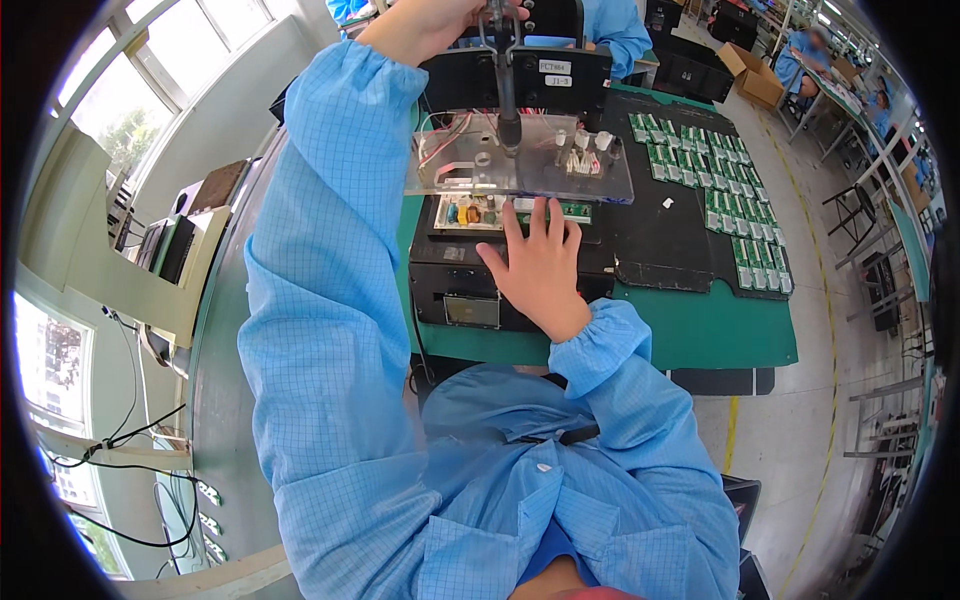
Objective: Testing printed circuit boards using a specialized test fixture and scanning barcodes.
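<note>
Two hands at a black test fixture (470, 285) on the green tabletop (700, 330). Left hand (440, 20), raised, fingers closed around the press lever (497, 25), which hangs the clear acrylic plate (520, 165) above the fixture's nest. Right hand (540, 265), fingers spread flat, steadies the circuit board (468, 212) seated there. Rows of small green boards (715, 190) lie on a black mat (660, 240) alongside.

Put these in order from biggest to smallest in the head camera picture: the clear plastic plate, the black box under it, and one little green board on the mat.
1. Black box: looks largest, though the hand hides part of it.
2. Clear plastic plate: somewhat smaller, but raised nearer the camera, so these two are unsure.
3. Little green board: plainly smallest.
</note>
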Demonstrator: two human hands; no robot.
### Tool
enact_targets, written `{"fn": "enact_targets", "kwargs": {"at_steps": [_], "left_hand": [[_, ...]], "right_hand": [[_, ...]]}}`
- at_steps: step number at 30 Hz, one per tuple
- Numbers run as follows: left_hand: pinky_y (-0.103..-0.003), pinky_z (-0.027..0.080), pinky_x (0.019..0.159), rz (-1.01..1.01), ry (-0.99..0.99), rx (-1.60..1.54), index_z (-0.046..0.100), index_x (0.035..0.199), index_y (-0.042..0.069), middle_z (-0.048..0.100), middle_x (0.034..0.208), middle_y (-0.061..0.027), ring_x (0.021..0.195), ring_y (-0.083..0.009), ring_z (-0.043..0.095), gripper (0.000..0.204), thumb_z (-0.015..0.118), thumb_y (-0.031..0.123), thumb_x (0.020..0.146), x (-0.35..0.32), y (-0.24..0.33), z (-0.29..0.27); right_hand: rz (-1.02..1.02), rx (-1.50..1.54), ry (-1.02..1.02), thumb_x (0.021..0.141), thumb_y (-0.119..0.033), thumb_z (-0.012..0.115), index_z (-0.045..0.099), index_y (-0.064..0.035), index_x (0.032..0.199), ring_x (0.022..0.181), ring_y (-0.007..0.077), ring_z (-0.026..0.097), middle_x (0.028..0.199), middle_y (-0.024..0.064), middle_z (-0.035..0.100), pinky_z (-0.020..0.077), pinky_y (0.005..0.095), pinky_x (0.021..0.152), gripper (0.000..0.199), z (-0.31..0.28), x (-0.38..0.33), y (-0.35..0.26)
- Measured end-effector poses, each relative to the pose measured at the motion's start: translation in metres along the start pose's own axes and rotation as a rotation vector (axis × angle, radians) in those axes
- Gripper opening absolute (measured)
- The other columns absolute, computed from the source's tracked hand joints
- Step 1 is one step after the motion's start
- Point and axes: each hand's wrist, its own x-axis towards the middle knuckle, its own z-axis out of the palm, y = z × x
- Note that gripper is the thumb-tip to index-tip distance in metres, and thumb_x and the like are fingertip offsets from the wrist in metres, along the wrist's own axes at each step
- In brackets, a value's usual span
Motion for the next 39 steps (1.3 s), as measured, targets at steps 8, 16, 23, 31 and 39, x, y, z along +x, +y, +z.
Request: {"fn": "enact_targets", "kwargs": {"at_steps": [8,16,23,31,39], "left_hand": [[-0.028,0.05,0.075,0.158,0.055,0.09,0.056,0.126,0.002,0.061,0.092,-0.0049,0.081,-0.0166,0.063,0.03,0.056,0.007,0.096,-0.008,0.0,0.007],[-0.026,0.046,0.076,0.882,0.371,0.4,0.042,0.147,0.002,0.051,0.097,-0.0035,0.086,-0.0126,0.051,0.058,0.059,-0.003,0.091,-0.053,-0.015,0.053],[-0.035,0.044,0.102,1.029,0.194,0.891,0.041,0.146,-0.001,0.054,0.141,-0.0171,0.128,-0.0322,0.055,0.063,0.058,-0.01,0.086,-0.13,-0.084,0.039],[-0.047,0.039,0.107,0.652,0.117,1.007,0.055,0.139,0.003,0.056,0.137,-0.0153,0.129,-0.035,0.052,0.065,0.071,0.007,0.076,-0.179,-0.124,0.052],[-0.046,0.038,0.102,0.617,0.024,1.106,0.065,0.133,0.011,0.059,0.13,-0.0073,0.122,-0.0277,0.056,0.063,0.078,0.022,0.073,-0.168,-0.15,0.067]], "right_hand": [[-0.111,0.07,-0.022,0.096,-0.048,0.061,0.06,-0.012,0.14,0.133,0.0437,0.045,0.138,0.0281,0.055,0.0326,0.0594,0.111,0.057,-0.008,-0.003,0.016],[-0.241,0.429,-0.151,0.09,-0.031,0.07,0.063,-0.0059,0.134,0.14,0.0393,0.045,0.144,0.0208,0.054,0.0374,0.0539,0.114,0.051,-0.055,-0.04,0.004],[-0.394,0.283,-0.142,0.084,-0.021,0.073,0.066,-0.0113,0.131,0.141,0.0299,0.046,0.152,0.0081,0.052,0.0358,0.0487,0.115,0.049,-0.096,-0.041,0.045],[-0.4,0.029,-0.083,0.085,-0.025,0.073,0.061,-0.0135,0.138,0.145,0.0289,0.04,0.156,0.0059,0.049,0.0312,0.0505,0.115,0.055,-0.093,-0.008,0.084],[-0.316,0.07,-0.031,0.084,-0.022,0.074,0.05,-0.0026,0.147,0.145,0.0364,0.038,0.156,0.0099,0.049,0.0309,0.053,0.114,0.07,-0.079,0.006,0.094]]}}
